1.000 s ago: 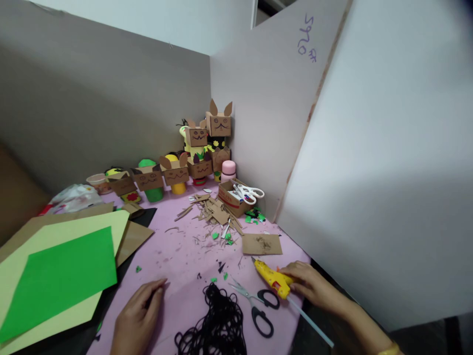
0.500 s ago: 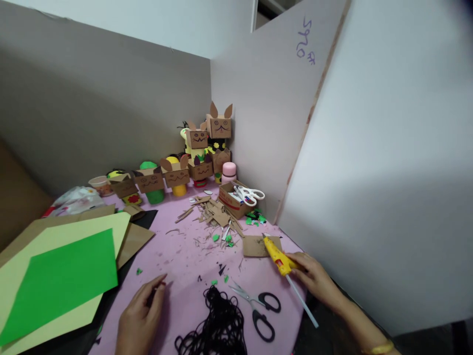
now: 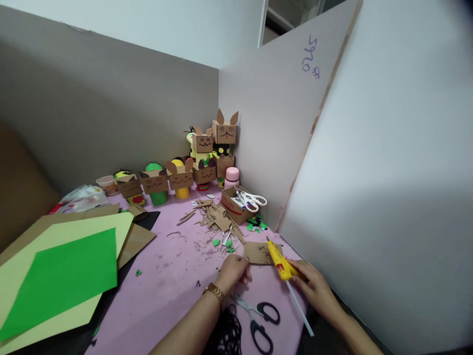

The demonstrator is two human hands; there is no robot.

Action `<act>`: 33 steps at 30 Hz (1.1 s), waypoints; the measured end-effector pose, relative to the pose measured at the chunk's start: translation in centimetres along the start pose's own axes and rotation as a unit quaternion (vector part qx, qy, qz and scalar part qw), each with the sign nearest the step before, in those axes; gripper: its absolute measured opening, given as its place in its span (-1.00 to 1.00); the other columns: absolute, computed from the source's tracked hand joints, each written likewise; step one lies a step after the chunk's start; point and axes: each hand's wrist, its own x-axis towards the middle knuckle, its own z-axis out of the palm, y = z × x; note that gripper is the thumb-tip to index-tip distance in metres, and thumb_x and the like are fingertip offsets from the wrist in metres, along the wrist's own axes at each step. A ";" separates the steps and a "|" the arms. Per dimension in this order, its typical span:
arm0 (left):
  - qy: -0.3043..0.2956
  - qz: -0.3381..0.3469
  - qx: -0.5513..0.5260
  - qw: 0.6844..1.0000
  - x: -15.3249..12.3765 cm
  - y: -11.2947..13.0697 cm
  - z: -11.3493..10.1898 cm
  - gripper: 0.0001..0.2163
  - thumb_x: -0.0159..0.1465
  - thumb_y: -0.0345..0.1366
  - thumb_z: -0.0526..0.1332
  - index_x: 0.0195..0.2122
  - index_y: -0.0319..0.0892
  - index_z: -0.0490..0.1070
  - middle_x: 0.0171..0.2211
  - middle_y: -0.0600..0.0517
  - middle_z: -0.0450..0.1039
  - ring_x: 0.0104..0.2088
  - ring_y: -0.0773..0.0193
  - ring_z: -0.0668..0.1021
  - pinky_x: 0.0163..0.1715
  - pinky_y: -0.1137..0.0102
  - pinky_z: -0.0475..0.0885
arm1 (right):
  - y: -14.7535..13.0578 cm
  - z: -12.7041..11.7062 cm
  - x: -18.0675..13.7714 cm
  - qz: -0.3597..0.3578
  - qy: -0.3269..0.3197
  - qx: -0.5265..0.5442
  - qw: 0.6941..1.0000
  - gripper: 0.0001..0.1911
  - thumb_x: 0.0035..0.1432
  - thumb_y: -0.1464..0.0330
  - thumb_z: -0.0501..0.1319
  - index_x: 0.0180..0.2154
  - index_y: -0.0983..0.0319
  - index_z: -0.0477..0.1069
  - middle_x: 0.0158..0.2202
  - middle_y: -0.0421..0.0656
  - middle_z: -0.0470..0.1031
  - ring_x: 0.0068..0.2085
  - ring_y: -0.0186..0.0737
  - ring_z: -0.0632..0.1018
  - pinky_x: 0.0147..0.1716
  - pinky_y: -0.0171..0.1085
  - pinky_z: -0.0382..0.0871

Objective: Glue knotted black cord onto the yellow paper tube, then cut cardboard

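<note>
My right hand (image 3: pixel 314 288) is wrapped around the handle of a yellow glue gun (image 3: pixel 281 264), with a pale glue stick (image 3: pixel 300 309) jutting from its rear. The gun's nozzle lies over a small cardboard piece (image 3: pixel 254 252) with dark marks on it. At the left edge of that piece, my left hand (image 3: pixel 233 270) has its fingers curled, the fingertips meeting the near corner. Just below are scissors with black handles (image 3: pixel 258 320), blades apart. Partly hidden under my left forearm is a heap of black cord (image 3: pixel 229 333).
Cardboard scraps (image 3: pixel 216 217) and green bits litter the pink tabletop (image 3: pixel 158 291). A small box (image 3: pixel 236 209) holds white scissors (image 3: pixel 254 201). Several cardboard animal figures (image 3: pixel 181 180) line the back beside a pink bottle (image 3: pixel 232 177). Green sheet (image 3: pixel 70 281) lies left; partitions enclose the table.
My left hand has moved right, across the black cord, to the cardboard piece's edge. My right hand keeps the glue gun in nearly the same place. The view has shifted slightly.
</note>
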 end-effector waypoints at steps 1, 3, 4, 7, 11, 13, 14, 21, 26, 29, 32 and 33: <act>-0.005 -0.011 -0.015 1.000 0.5 0.1 0.4 -0.75 0.27 -0.17 0.09 -0.24 -0.26 0.39 -0.40 0.06 0.46 -0.49 0.38 0.50 -0.46 0.37 0.45 | 0.0 0.0 -0.1 0.003 0.002 0.000 1.000 -0.64 0.16 0.23 0.09 -0.02 0.18 0.39 -0.10 -0.02 0.51 -0.09 -0.02 0.47 -0.08 -0.05 0.31; -0.007 -0.025 -0.044 0.999 1.4 0.4 0.8 -0.76 0.26 -0.19 0.10 -0.18 -0.25 0.37 -0.31 0.02 0.46 -0.41 0.33 0.52 -0.41 0.34 0.46 | 0.2 0.2 -0.1 0.010 0.007 0.000 1.000 -0.64 0.16 0.23 0.10 -0.03 0.18 0.40 -0.10 -0.03 0.51 -0.09 -0.02 0.47 -0.08 -0.06 0.31; -0.007 -0.029 -0.057 0.998 1.8 0.6 0.9 -0.76 0.26 -0.20 0.11 -0.16 -0.25 0.37 -0.28 0.01 0.46 -0.38 0.32 0.52 -0.39 0.33 0.47 | 0.3 0.3 -0.1 0.013 0.010 -0.001 1.000 -0.63 0.15 0.22 0.10 -0.03 0.18 0.40 -0.10 -0.03 0.51 -0.09 -0.01 0.47 -0.08 -0.06 0.32; 0.000 -0.037 -0.093 0.995 3.1 1.4 0.7 -0.76 0.26 -0.21 0.12 -0.12 -0.24 0.36 -0.23 -0.01 0.45 -0.34 0.30 0.52 -0.37 0.31 0.47 | 0.5 0.7 0.2 0.015 0.013 -0.006 1.000 -0.63 0.15 0.23 0.10 -0.02 0.18 0.39 -0.09 -0.03 0.51 -0.08 -0.01 0.47 -0.07 -0.05 0.31; 0.007 -0.045 -0.112 0.993 4.3 1.9 0.0 -0.75 0.25 -0.23 0.13 -0.10 -0.23 0.35 -0.20 -0.02 0.44 -0.31 0.28 0.52 -0.35 0.29 0.48 | 0.9 1.3 0.9 0.008 0.000 -0.022 1.000 -0.64 0.16 0.26 0.10 -0.01 0.19 0.38 -0.09 -0.03 0.50 -0.08 -0.02 0.46 -0.08 -0.06 0.30; 0.005 -0.047 -0.111 0.993 4.7 1.9 -0.4 -0.75 0.25 -0.23 0.13 -0.10 -0.23 0.35 -0.19 -0.03 0.44 -0.30 0.27 0.52 -0.33 0.28 0.48 | 1.0 1.5 1.2 0.008 -0.006 -0.034 0.999 -0.64 0.17 0.27 0.09 -0.01 0.18 0.38 -0.09 -0.05 0.50 -0.09 -0.03 0.46 -0.09 -0.06 0.30; 0.003 -0.047 -0.109 0.993 4.9 1.9 -0.6 -0.75 0.25 -0.23 0.13 -0.10 -0.23 0.35 -0.18 -0.03 0.44 -0.28 0.26 0.52 -0.32 0.26 0.47 | 1.1 1.6 1.3 0.008 -0.008 -0.040 0.999 -0.64 0.17 0.28 0.09 0.00 0.18 0.37 -0.09 -0.05 0.51 -0.09 -0.03 0.46 -0.10 -0.07 0.31; 0.014 -0.020 -0.104 0.994 4.4 1.7 -1.4 -0.75 0.26 -0.21 0.12 -0.11 -0.23 0.35 -0.19 -0.03 0.44 -0.29 0.26 0.52 -0.31 0.26 0.47 | 1.5 2.1 2.3 0.012 0.003 -0.094 0.996 -0.67 0.16 0.34 0.08 -0.03 0.15 0.39 -0.11 -0.08 0.52 -0.11 -0.06 0.47 -0.12 -0.08 0.30; 0.054 0.028 -0.116 0.991 1.6 0.4 -3.9 -0.75 0.27 -0.16 0.09 -0.25 -0.25 0.39 -0.40 0.06 0.45 -0.50 0.38 0.48 -0.47 0.38 0.43 | 2.2 2.6 2.4 0.011 0.012 -0.104 0.994 -0.64 0.12 0.39 0.06 -0.03 0.14 0.39 -0.11 -0.07 0.50 -0.12 -0.04 0.45 -0.15 -0.06 0.32; 0.105 0.054 -0.125 0.985 -1.1 -1.6 -6.4 -0.71 0.27 -0.12 0.02 -0.38 -0.24 0.37 -0.55 0.11 0.42 -0.63 0.41 0.42 -0.60 0.46 0.31 | 2.4 2.9 2.2 0.009 0.017 -0.107 0.994 -0.62 0.11 0.40 0.05 -0.02 0.18 0.38 -0.10 -0.04 0.48 -0.10 -0.02 0.43 -0.14 -0.03 0.32; 0.173 0.072 -0.114 0.976 -4.3 -4.4 -8.8 -0.67 0.23 -0.07 -0.02 -0.49 -0.20 0.32 -0.61 0.09 0.42 -0.64 0.36 0.42 -0.62 0.46 0.27 | 2.5 2.8 1.9 0.007 0.026 -0.110 0.994 -0.61 0.09 0.41 0.05 -0.02 0.20 0.38 -0.09 -0.02 0.44 -0.12 -0.02 0.43 -0.13 -0.02 0.32; 0.197 0.076 -0.105 0.972 -5.3 -5.4 -9.5 -0.66 0.21 -0.05 -0.02 -0.52 -0.19 0.31 -0.62 0.09 0.41 -0.63 0.34 0.42 -0.59 0.45 0.28 | 2.4 2.7 1.8 0.007 0.034 -0.113 0.993 -0.60 0.08 0.42 0.05 -0.02 0.22 0.37 -0.08 -0.01 0.42 -0.12 -0.01 0.42 -0.12 -0.01 0.31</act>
